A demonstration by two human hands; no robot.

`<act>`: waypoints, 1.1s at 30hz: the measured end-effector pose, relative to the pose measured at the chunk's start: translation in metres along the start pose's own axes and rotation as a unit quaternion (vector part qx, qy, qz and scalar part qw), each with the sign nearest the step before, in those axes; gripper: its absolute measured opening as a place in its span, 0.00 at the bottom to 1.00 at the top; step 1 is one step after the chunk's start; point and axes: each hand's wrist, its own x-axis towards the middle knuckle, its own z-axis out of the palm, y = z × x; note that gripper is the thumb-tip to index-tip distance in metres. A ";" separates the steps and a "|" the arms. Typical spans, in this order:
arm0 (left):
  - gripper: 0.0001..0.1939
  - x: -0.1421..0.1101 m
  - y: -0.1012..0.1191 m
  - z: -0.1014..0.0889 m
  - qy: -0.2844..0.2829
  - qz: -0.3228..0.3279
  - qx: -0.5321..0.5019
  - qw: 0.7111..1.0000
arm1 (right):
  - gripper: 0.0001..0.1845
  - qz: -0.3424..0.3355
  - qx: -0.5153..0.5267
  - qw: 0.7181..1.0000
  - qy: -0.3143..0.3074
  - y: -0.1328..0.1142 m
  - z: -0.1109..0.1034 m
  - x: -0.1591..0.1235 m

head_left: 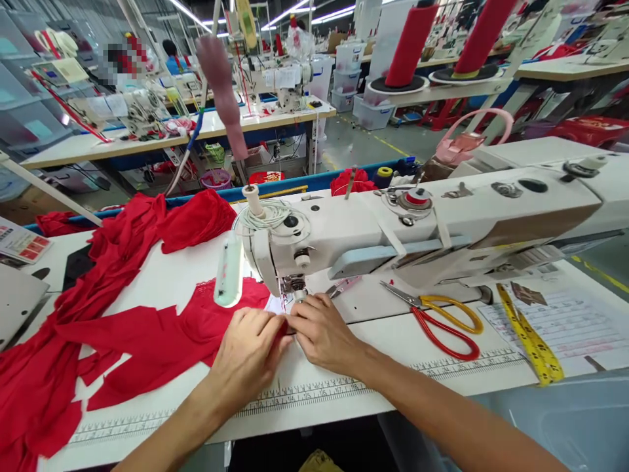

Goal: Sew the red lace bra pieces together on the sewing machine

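Note:
My left hand (253,347) and my right hand (322,331) meet just in front of the needle area of a white sewing machine (339,229). Both have their fingers pinched together, and a bit of red fabric shows between the fingertips. Most of what they grip is hidden by the fingers. Red fabric (196,328) with a lace-like edge spreads over the table left of my left hand and runs up towards the needle. Behind my right hand lies a small pair of snips (344,286), partly covered.
Scissors (442,314) with red and yellow handles lie right of my hands, near a yellow tape measure (533,341) on a written sheet (580,328). A printed ruler (314,392) follows the table's front edge. Red thread cones (410,46) stand behind the machine.

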 end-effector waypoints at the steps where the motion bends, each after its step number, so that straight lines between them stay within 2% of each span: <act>1: 0.11 0.001 -0.007 0.000 0.008 0.012 -0.005 1.000 | 0.10 -0.009 -0.007 1.000 -0.006 -0.001 -0.001 -0.001; 5: 0.13 0.001 -0.031 0.011 0.020 0.034 0.015 0.999 | 0.11 -0.046 -0.038 0.998 -0.028 -0.002 -0.007 0.001; 10: 0.14 -0.003 -0.036 0.021 0.036 0.037 0.017 0.999 | 0.17 -0.085 -0.028 0.996 -0.025 0.004 -0.010 0.005; 14: 0.16 -0.006 -0.035 0.025 0.039 0.006 0.039 0.998 | 0.22 -0.067 -0.024 0.997 -0.002 0.004 -0.006 0.001; 20: 0.19 -0.008 -0.039 0.029 0.029 0.005 0.020 0.999 | 0.29 -0.047 -0.035 0.998 -0.018 0.006 -0.001 -0.005; 27: 0.21 -0.006 -0.045 0.028 0.032 -0.012 -0.024 0.999 | 0.32 -0.025 -0.051 0.998 -0.020 0.011 0.002 -0.002; 33: 0.18 -0.010 -0.057 0.033 0.022 -0.002 -0.073 0.997 | 0.30 -0.020 -0.052 0.998 -0.019 0.010 0.000 -0.001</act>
